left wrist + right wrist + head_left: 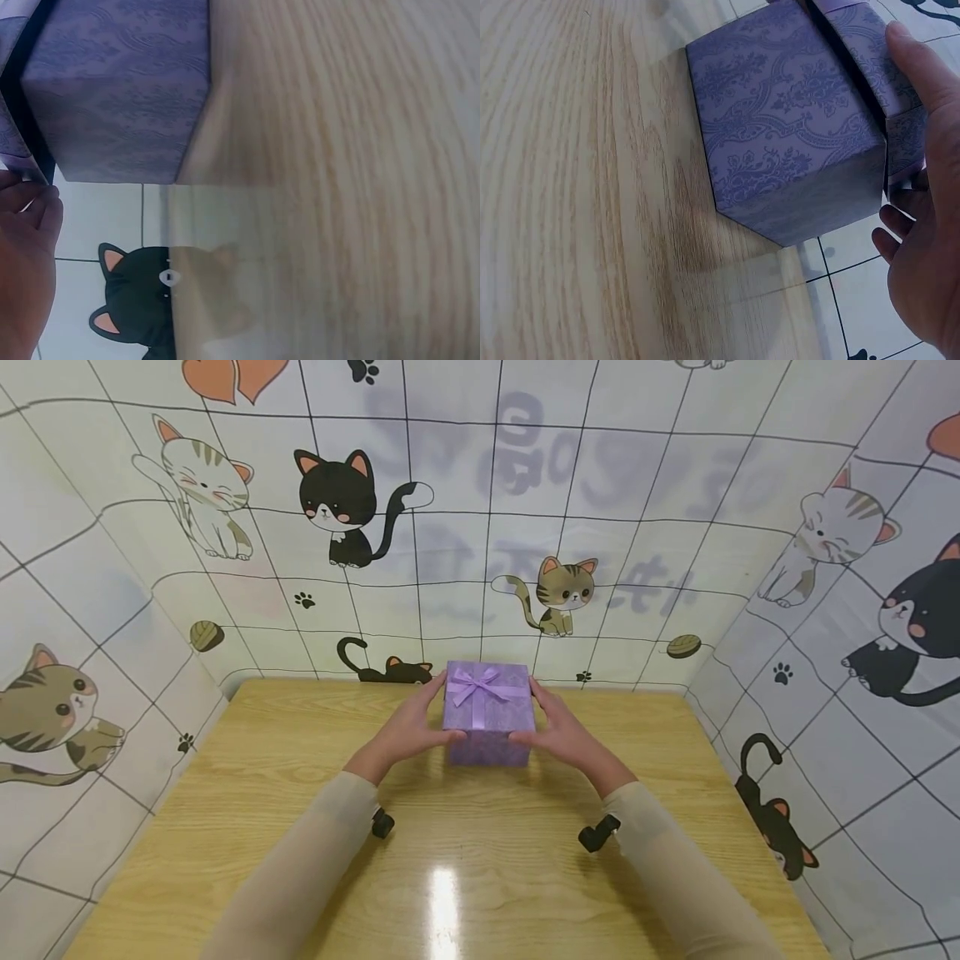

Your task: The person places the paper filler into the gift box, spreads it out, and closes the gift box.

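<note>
A purple patterned gift box [491, 750] stands on the wooden table, its lid [510, 714] on top. A lilac ribbon with a bow [478, 687] crosses that lid. My left hand [408, 725] grips the lid's left side, thumb at the front and fingers along the side. On the opposite side my right hand [561, 728] holds it the same way. In the right wrist view a dark gap runs between the lid [874, 64] and the box body [780, 124]. The left wrist view has the fingertips right at the lid's lower edge.
The pale wooden table [420, 860] runs up to a wall sheet [465, 543] printed with cats and grid lines, which also covers both sides. A black wrist mount [382, 822] sits at the left sleeve, another mount [598, 833] at the right.
</note>
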The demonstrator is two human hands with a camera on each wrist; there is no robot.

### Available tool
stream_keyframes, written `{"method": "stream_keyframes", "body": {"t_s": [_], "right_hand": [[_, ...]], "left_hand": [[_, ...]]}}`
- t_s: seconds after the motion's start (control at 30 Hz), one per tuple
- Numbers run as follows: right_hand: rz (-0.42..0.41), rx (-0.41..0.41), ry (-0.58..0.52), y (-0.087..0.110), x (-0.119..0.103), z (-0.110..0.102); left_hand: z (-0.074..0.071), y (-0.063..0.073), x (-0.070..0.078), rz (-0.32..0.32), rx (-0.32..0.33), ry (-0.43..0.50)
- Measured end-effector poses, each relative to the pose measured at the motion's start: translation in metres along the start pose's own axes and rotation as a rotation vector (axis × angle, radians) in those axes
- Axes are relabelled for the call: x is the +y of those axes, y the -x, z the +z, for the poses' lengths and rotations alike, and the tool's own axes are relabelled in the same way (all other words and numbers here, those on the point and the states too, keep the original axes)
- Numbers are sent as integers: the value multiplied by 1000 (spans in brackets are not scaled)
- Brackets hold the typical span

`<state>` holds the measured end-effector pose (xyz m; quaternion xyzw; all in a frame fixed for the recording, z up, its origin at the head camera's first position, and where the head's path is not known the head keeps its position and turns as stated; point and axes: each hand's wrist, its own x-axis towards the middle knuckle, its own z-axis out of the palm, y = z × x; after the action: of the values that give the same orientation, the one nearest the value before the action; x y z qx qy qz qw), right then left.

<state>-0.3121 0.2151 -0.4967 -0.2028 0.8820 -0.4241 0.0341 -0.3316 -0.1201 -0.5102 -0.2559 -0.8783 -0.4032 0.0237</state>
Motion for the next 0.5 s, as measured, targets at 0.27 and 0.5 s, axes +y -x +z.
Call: {"method": "stream_keyframes", "body": {"t_s": [0.27,0.5], "right_hand": [[22,-10,18,-5,2,-3],[33,-29,12,-7,2,-6]], "left_hand": [[7,-6,-10,-34,-29,20],[6,-8,-7,-32,-36,39]]}}
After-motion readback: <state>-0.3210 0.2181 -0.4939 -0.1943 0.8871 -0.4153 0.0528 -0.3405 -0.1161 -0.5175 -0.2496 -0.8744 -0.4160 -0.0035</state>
